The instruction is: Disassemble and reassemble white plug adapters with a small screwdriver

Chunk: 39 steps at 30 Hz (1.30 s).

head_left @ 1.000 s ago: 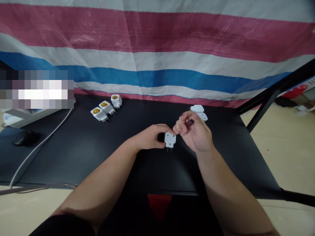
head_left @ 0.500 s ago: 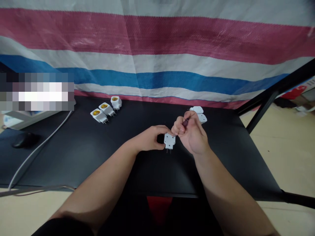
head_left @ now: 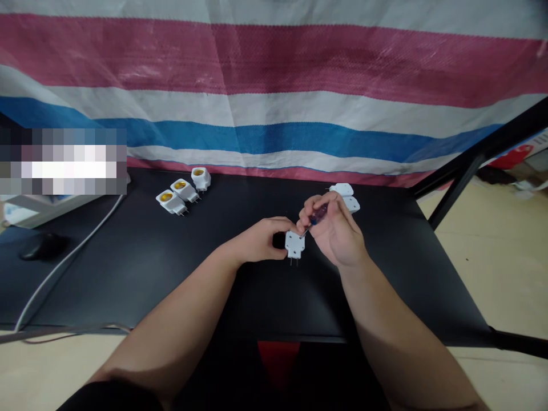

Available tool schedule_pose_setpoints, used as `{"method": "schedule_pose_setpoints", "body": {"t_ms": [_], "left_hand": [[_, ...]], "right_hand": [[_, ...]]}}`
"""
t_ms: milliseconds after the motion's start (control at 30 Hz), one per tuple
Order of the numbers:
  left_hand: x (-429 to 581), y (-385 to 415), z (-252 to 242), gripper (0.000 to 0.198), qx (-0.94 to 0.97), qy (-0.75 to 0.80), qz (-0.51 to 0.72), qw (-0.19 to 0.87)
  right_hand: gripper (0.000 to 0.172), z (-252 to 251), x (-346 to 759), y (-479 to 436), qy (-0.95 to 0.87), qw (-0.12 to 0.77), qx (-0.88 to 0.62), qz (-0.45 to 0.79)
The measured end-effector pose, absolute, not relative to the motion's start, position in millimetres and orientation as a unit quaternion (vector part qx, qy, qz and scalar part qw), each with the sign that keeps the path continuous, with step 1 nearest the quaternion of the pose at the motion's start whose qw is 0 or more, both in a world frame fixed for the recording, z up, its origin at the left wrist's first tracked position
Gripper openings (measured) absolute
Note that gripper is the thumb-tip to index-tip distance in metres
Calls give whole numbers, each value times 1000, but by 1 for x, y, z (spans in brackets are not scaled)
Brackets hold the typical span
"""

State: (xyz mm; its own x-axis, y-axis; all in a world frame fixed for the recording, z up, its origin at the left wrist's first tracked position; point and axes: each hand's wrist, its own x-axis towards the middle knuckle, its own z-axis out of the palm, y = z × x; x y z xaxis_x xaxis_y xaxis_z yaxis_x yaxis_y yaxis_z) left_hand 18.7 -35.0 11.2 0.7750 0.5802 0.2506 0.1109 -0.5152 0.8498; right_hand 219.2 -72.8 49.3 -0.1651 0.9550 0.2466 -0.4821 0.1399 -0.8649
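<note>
My left hand grips a white plug-in socket housing from the left, with its metal prongs pointing toward me. My right hand pinches a small screwdriver with a dark, translucent handle. The screwdriver's thin shaft slants down to the top left corner of the housing, and its tip is hidden by my fingers. Just beyond my right hand lie a pair of white housing pieces, partly covered by it. Three white lamp socket adapters with yellow centres stand in a row to the left.
Everything rests on a black table. A computer mouse and a white cable lie at the left, near a pale box. A striped tarpaulin hangs behind, and a black metal frame crosses the right.
The screwdriver has turned in my right fingers, its handle now leaning further right. My left hand and the housing have barely moved.
</note>
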Motion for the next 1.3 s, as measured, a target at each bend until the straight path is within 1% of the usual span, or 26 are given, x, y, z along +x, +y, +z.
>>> {"method": "schedule_pose_setpoints", "body": {"t_ms": [100,167,300,400,533,700,933,1167,1300], "left_hand": [[19,-35,13,48,831,211,258,445],[18,-36,15,52,831,215,255,446],[17,-36,16,58,826,223,257,450],[17,-36,15,60,829,224,259,441],[17,-34,11,57,830,222,266,438],[19,-35,9,54,828,214,276,439],[20,-36,8,50,830,216,270,439],[20,-35,7,44,829,219,262,443],[21,-36,9,46,826,222,264,446]], "right_hand": [[43,51,222,-71,-461,578,-264,620],[46,52,224,-70,-453,583,-256,624],[41,54,226,-69,-425,612,-236,624],[36,53,226,-70,-430,606,-234,627],[37,52,222,-72,-448,601,-248,614],[37,50,214,-73,-435,624,-246,600],[37,46,209,-73,-459,612,-256,590],[27,44,211,-75,-476,607,-221,597],[28,40,210,-75,-491,606,-224,585]]}}
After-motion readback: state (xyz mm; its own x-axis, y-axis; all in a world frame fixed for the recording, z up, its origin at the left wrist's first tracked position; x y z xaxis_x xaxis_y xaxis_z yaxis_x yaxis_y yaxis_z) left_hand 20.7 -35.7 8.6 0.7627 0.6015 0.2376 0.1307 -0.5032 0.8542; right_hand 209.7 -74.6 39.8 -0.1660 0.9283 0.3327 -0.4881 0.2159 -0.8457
